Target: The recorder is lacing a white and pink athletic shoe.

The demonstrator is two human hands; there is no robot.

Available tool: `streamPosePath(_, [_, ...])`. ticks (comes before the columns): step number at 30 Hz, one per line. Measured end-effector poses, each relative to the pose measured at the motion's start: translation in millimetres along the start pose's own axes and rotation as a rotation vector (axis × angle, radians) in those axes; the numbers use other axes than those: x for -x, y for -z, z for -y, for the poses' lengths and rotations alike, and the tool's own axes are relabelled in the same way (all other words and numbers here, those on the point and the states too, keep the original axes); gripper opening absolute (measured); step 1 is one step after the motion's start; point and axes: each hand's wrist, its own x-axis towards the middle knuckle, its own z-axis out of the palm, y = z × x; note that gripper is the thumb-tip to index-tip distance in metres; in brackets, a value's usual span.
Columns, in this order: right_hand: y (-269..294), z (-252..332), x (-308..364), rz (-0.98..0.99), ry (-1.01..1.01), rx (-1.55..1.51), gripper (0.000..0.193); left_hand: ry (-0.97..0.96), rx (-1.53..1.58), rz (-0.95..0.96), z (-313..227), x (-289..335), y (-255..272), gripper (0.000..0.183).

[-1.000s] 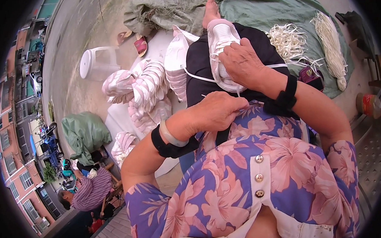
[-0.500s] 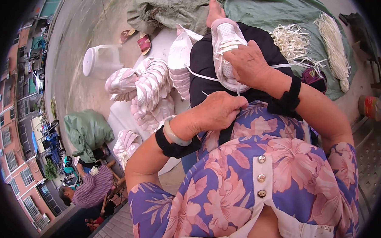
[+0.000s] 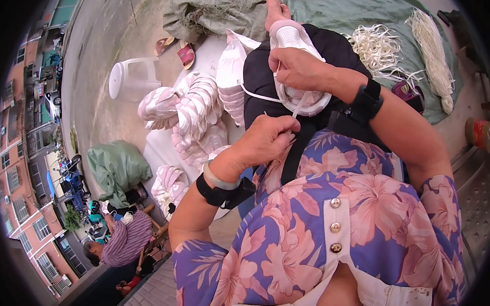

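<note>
A white and pale-pink shoe upper point(image 3: 291, 37) lies across black cloth point(image 3: 255, 71) on my lap. My left hand point(image 3: 272, 136) is closed in a pinch on a white shoelace point(image 3: 299, 104), which runs up from its fingertips to the near end of the upper. Over the middle of the upper, my right hand point(image 3: 302, 69) is also pinched, with a thin pale strand, apparently the lace, at its fingertips. It hides part of the eyelet rows. Another length of lace curves out to the left of the upper.
Stacked shoe uppers point(image 3: 199, 104) stand to the left, with another stack point(image 3: 233, 70) beside my lap. Loose laces point(image 3: 376, 52) and a hank of laces point(image 3: 430, 57) lie on green sheeting at right. A white stool point(image 3: 129, 78), slippers and a seated person point(image 3: 126, 239) are farther left.
My right hand has moved up and left over the upper. My left hand has shifted slightly left. The lace stretched out to the right of the upper no longer shows there.
</note>
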Motion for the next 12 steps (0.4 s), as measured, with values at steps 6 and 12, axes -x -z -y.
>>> streamPosePath(6, [3, 14, 4, 0.077, -0.359, -0.589, 0.016, 0.026, -0.052, -0.025, 0, 5, 3, 0.016])
streamPosePath(12, [39, 15, 15, 0.034, -0.176, -0.518, 0.028, 0.195, 0.113, -0.018, -2, 17, 31, 0.018])
